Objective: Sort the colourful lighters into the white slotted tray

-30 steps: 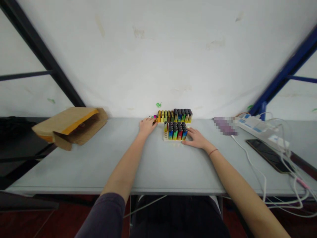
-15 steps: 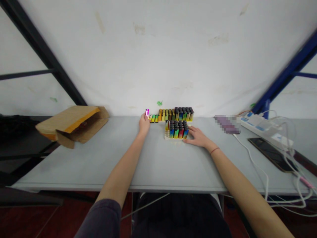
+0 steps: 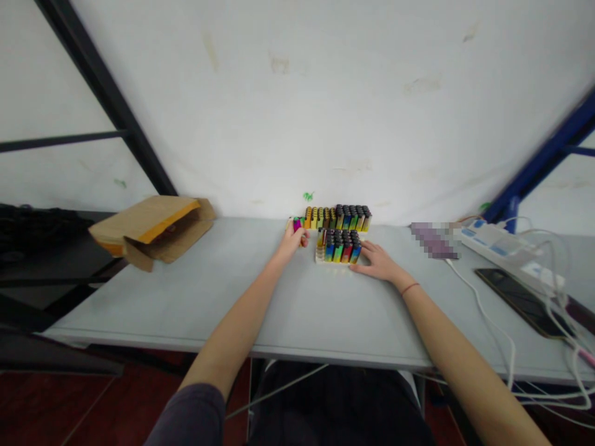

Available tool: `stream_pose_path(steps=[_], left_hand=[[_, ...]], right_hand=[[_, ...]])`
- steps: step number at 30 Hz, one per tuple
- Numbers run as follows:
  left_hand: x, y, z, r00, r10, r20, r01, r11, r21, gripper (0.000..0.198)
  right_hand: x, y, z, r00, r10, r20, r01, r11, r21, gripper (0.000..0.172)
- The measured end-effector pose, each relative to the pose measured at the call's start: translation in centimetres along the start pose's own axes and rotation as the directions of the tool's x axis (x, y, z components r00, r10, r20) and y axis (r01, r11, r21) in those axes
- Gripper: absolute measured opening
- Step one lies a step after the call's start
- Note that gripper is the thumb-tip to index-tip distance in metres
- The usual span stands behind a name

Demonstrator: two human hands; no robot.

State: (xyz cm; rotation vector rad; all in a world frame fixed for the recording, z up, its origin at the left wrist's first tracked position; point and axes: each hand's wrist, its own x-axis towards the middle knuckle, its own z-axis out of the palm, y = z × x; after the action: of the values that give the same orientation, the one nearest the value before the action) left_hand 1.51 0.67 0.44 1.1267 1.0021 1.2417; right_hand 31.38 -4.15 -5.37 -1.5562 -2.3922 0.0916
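My left hand (image 3: 289,243) is closed around a purple lighter (image 3: 297,224), just left of a white tray (image 3: 333,264). In that tray stand several multicoloured lighters (image 3: 343,246) with black tops, in upright rows. Its left end shows bare slots. My right hand (image 3: 380,264) grips the tray's right end, thumb at the front corner and fingers along the side. Behind it, against the wall, are upright lighters with yellowish tops (image 3: 320,218) and a block of black-topped lighters (image 3: 354,217). My left hand partly hides whatever lies beside the back row.
An open brown paper bag (image 3: 153,226) lies on the left of the grey table (image 3: 223,297). To the right are a dark phone (image 3: 518,301), a blurred-out purplish item (image 3: 434,240), a white power strip (image 3: 506,251) and tangled white cables (image 3: 504,333).
My left hand has moved right with the purple lighter, toward the tray, and the lighter has tilted. My right hand stays at the tray. The whole view has shifted slightly.
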Motion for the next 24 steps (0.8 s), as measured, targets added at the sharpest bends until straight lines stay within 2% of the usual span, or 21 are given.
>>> stream_pose_path(steps=[3,5,8,11,24], left_hand=[[-0.4,0.0,0.8,0.994,-0.106,0.035,0.109,0.990,-0.090,0.024],[-0.6,0.0,1.2,0.981,-0.181,0.067,0.189,0.972,-0.142,0.035],[-0.9,-0.2,1.6,0.970,-0.235,0.062,0.243,0.951,-0.191,0.053],[-0.9,-0.6,1.7,0.966,-0.255,0.029,0.256,0.946,-0.197,0.056],[-1.2,-0.8,1.7,0.970,-0.242,-0.004,0.235,0.945,-0.229,0.043]], right_hand=[[0.0,0.0,0.0,1.000,-0.002,-0.004,0.002,1.000,0.015,0.084],[-0.1,0.0,0.0,1.000,0.002,-0.007,-0.002,1.000,0.021,0.084],[-0.1,-0.1,0.0,1.000,0.016,-0.001,-0.016,1.000,0.010,0.087],[0.0,-0.2,0.0,1.000,0.010,-0.003,-0.010,1.000,0.003,0.086],[0.0,-0.3,-0.2,1.000,0.002,-0.003,-0.002,1.000,0.020,0.083]])
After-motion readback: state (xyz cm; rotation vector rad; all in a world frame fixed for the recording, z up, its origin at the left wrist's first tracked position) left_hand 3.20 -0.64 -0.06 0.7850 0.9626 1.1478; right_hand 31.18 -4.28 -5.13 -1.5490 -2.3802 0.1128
